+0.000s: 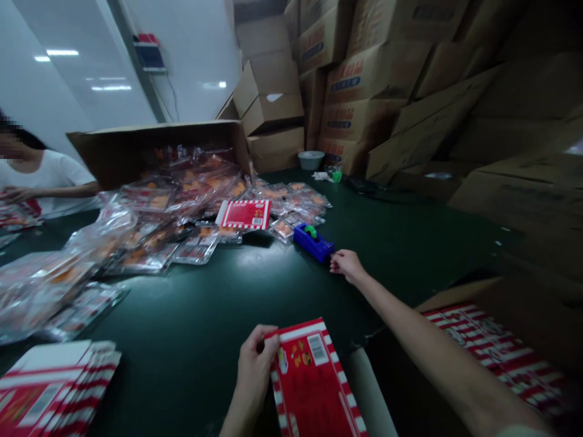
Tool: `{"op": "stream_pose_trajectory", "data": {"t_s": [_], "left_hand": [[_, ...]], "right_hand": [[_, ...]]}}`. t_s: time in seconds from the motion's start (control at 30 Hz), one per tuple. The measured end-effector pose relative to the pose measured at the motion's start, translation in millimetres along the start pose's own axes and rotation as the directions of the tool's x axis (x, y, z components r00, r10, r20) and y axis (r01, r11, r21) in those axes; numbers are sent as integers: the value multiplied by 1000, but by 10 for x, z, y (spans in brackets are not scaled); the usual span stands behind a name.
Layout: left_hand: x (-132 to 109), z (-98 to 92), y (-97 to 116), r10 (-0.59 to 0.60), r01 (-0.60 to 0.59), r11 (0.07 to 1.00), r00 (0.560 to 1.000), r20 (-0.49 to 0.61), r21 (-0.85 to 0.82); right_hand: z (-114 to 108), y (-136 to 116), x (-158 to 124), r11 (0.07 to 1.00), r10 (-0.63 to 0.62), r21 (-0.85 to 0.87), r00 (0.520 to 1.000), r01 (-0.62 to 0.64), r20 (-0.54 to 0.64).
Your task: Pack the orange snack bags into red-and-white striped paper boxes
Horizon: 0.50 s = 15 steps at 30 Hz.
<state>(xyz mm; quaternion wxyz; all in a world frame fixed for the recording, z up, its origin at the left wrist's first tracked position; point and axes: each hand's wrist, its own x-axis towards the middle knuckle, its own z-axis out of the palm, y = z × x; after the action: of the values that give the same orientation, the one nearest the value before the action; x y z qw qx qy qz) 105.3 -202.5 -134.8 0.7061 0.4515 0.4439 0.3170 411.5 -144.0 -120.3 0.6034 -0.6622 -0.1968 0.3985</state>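
Holding: your left hand (255, 361) grips the red box (304, 379), lower centre.
Reaching: your right hand (347, 265) curls closed beside the blue tape dispenser (314, 244), centre; whether it pinches anything I cannot tell.
Containers: open carton (109, 155) upper left, clear packets (195, 182) spilling out; side carton (505, 303) lower right, striped boxes (496, 346) inside.
Print: barcode (317, 349); orange lettering on stacked cartons (359, 121), upper right.
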Motion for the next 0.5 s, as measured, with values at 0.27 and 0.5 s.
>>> {"op": "stream_pose_trajectory", "data": {"t_s": [0.27, 0.5], "left_hand": [[-349, 187, 885, 823, -778, 517, 566, 40, 356], [-534, 355, 1033, 881, -821, -267, 4, 473, 505]], "right_hand": [[15, -719, -1469, 958, -264, 193, 909, 210, 323], [296, -442, -2028, 931, -195, 364, 809, -25, 555]]}}
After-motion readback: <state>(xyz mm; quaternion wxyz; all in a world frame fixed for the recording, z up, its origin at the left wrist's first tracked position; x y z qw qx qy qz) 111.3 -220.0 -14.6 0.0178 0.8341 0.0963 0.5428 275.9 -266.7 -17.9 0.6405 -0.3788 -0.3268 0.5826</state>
